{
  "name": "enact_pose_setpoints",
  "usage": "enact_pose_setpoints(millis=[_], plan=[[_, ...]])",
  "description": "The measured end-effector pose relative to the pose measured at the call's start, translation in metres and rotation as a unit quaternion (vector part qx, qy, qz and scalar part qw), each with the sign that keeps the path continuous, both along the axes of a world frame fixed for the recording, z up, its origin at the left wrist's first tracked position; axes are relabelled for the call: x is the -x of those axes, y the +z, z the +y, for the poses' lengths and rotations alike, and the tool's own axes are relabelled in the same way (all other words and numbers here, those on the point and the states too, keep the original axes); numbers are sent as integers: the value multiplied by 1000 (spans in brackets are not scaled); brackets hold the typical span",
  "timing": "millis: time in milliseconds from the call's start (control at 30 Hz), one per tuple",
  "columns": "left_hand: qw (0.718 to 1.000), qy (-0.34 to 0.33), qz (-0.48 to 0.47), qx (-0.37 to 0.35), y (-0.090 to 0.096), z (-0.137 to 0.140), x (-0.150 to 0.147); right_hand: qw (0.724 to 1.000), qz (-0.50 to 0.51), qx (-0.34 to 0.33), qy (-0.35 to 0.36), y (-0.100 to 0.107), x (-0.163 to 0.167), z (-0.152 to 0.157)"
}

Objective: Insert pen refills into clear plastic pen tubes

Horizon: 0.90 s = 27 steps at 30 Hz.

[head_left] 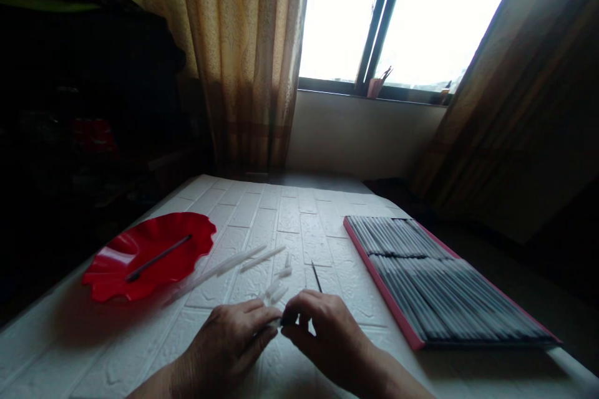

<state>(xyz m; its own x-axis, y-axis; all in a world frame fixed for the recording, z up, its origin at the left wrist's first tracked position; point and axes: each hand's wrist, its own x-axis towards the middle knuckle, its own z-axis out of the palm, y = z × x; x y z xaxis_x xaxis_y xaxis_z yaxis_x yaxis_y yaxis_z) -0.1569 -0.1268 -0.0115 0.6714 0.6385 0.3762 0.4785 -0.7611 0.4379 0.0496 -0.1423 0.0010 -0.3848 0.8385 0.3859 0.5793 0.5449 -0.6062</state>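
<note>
Evidently the only strong light comes from the window (346,19), which glares white above a pale wall (346,134), with a cup (374,88) on its sill. Patterned gold curtains (248,43) hang to its left, a duller curtain (505,75) to its right, and the room's left side sinks into near-black. Below, the tabletop (297,215) is white and embossed like brickwork, its grooves running away towards the wall.

At its near edge the left hand (236,340) and right hand (327,327) meet, the fingers of both pinching a small piece (279,322) between them, too small and dark to make out. Just beyond lie clear bits (276,292) and pale tubes (253,255); a thin dark rod (317,275) shows past the right hand. Leftward sits a wavy red plate (116,259) bearing a stick (159,257); rightward, a pink-sided box (381,283) is packed with two rows of grey sticks (435,290).
</note>
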Motion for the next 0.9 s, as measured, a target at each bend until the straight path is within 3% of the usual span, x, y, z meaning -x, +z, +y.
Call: enact_pose_setpoints(millis=[233,533,767,900], plan=[[1000,-2,-2,-3,3,-1,0,1000,-2,-18,0,-5,0,0],[1000,-2,7,-18,5,-1,0,995,-93,-37,-7,-4,1,1],[1000,5,-23,9,3,-1,1,999,-35,-11,9,-6,-1,-1],[1000,9,-28,4,2,-1,1,999,-35,-35,6,-7,-2,-1]])
